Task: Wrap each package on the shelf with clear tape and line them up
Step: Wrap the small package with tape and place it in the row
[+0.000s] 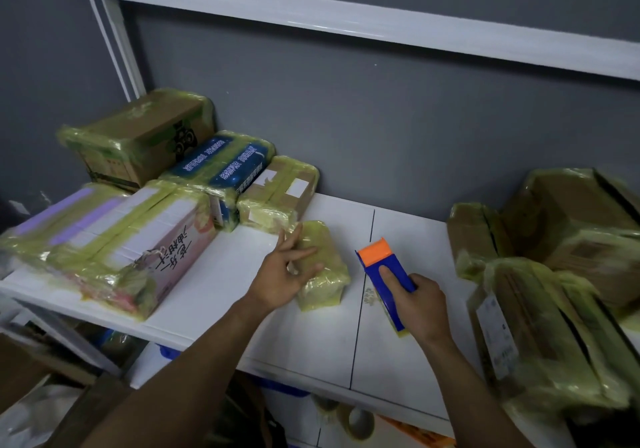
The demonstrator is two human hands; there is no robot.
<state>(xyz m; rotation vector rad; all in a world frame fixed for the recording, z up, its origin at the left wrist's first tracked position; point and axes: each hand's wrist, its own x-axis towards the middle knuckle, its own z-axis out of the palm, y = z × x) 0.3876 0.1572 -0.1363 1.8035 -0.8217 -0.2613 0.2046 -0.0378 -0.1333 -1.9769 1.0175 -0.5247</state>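
Left hand (282, 276) has its fingers spread loose, fingertips resting on the near-left side of the small yellowish tape-wrapped package (320, 267), not really gripping it, more just touching. Right hand (417, 304) is curled tight around the blue tape dispenser with the orange front end (384, 274), thumb flat along its top; the lower end of the dispenser is hidden under the palm, and I can't make out the tape roll itself. The small package sits near the middle of the white shelf board (311, 336), just in front of the brown cardboard box with white labels (280, 193) at the end of the wrapped group on the left. That group also has a blue-printed pack (221, 163), a big cardboard box at the back corner (145, 136) and a long white and pink box with handwriting-style print (114, 243), its left end blurred and cut off by the frame. On the right there's a pile of brown wrapped boxes (554, 274), smeared and partly out of frame, hard to count. Between the two piles the shelf is open, with a dark seam (362, 295) running front to back right by the dispenser. Behind is a grey wall (381, 129) and a white upper shelf rail (346, 21). Stuff under the shelf is too dark to identify.
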